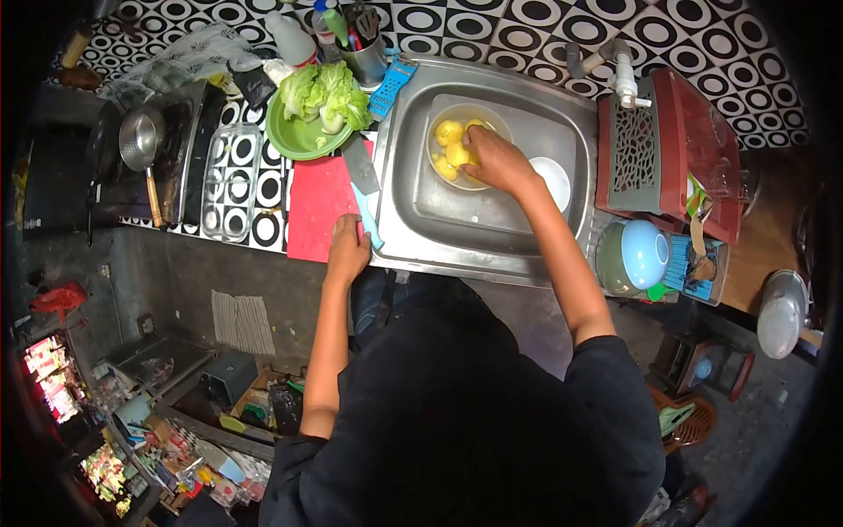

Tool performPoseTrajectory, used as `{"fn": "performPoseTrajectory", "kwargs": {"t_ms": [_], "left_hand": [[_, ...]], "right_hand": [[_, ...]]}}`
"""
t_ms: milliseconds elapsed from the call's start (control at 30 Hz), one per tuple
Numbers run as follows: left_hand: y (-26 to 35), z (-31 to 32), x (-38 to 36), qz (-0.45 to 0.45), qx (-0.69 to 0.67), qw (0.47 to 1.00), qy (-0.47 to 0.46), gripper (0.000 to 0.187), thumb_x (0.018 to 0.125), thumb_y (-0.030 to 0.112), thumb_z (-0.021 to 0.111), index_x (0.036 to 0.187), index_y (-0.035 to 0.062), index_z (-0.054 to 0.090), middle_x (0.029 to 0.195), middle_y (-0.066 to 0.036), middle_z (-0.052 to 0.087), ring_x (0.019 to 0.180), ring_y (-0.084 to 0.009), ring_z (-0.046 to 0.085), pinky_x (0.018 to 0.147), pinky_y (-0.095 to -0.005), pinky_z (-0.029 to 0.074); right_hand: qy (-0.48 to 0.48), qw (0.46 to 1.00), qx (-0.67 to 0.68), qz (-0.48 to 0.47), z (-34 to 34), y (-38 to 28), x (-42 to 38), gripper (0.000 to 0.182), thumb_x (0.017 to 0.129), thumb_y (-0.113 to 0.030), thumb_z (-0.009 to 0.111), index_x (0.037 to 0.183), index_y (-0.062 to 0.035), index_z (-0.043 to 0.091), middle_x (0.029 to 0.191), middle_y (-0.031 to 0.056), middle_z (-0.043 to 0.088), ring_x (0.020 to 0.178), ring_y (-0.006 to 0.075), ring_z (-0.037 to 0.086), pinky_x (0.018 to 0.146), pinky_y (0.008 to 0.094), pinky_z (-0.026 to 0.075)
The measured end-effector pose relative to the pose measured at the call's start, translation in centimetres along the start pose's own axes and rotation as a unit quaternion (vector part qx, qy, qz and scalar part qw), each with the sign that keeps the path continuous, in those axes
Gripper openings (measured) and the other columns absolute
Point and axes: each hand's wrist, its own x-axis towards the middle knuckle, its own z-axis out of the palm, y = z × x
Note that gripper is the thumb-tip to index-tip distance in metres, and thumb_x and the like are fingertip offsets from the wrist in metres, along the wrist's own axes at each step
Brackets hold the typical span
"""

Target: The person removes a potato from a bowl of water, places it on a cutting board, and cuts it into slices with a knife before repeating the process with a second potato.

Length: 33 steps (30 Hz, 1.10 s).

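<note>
My right hand (494, 161) reaches into a bowl (498, 126) in the steel sink (421, 204), its fingers on one of several yellow peeled pieces (450, 133); its fingertips are partly hidden. My left hand (349, 249) rests at the front right edge of a red cutting board (313, 207), fingers closed on something pinkish too small to name. Beside it a knife with a light blue handle (365, 215) lies across the board's right edge, its blade (358, 163) pointing away from me. Behind the board, leafy lettuce (327, 95) fills a green bowl (303, 145).
A white dish (552, 184) sits at the sink's right. Further right are a red dish rack (665, 145) and a light blue bowl (644, 254). Left are a glass dish (230, 183) and a strainer ladle (142, 140) on the stove. A blue grater (392, 88) lies behind the sink's left corner.
</note>
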Motion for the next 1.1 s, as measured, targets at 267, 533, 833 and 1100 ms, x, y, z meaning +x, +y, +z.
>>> {"fn": "performPoseTrajectory", "kwargs": {"t_ms": [267,533,833,1100], "left_hand": [[0.6,0.2,-0.3,-0.005,0.008,1.000,0.012,0.040,0.086,0.007,0.064,0.124,-0.0038,0.054,0.127,-0.024,0.055,0.124,-0.0419,0.050,0.104,-0.0467,0.042],[0.9,0.3,-0.3,-0.002,0.014,1.000,0.012,0.040,0.085,0.008,0.064,0.121,-0.0060,0.053,0.122,-0.027,0.056,0.119,-0.0432,0.051,0.102,-0.0474,0.043],[1.8,-0.6,0.3,-0.026,0.040,0.998,-0.032,0.039,0.087,0.009,0.065,0.120,-0.0058,0.051,0.119,-0.027,0.056,0.115,-0.0433,0.054,0.098,-0.0471,0.043],[1.3,-0.4,0.0,-0.026,0.020,0.999,-0.010,0.038,0.089,0.012,0.065,0.121,-0.0041,0.052,0.117,-0.026,0.058,0.111,-0.0421,0.057,0.096,-0.0460,0.045]], "right_hand": [[-0.058,0.998,-0.019,-0.016,0.4,0.3,1.7,0.048,0.077,-0.019,0.081,0.108,-0.0017,0.050,0.109,0.0207,0.066,0.107,0.0384,0.063,0.089,0.0477,0.051],[-0.050,0.998,-0.023,-0.042,2.2,1.5,2.4,0.051,0.073,-0.017,0.083,0.108,-0.0008,0.050,0.105,0.0224,0.067,0.104,0.0388,0.064,0.086,0.0481,0.052],[-0.048,0.999,0.001,-0.025,1.9,0.9,2.1,0.050,0.075,-0.022,0.076,0.112,-0.0002,0.050,0.107,0.0256,0.066,0.105,0.0407,0.064,0.088,0.0481,0.051],[-0.061,0.993,0.096,0.008,1.6,0.9,2.0,0.056,0.074,-0.022,0.076,0.117,-0.0020,0.047,0.106,0.0256,0.066,0.103,0.0418,0.065,0.091,0.0449,0.050]]}}
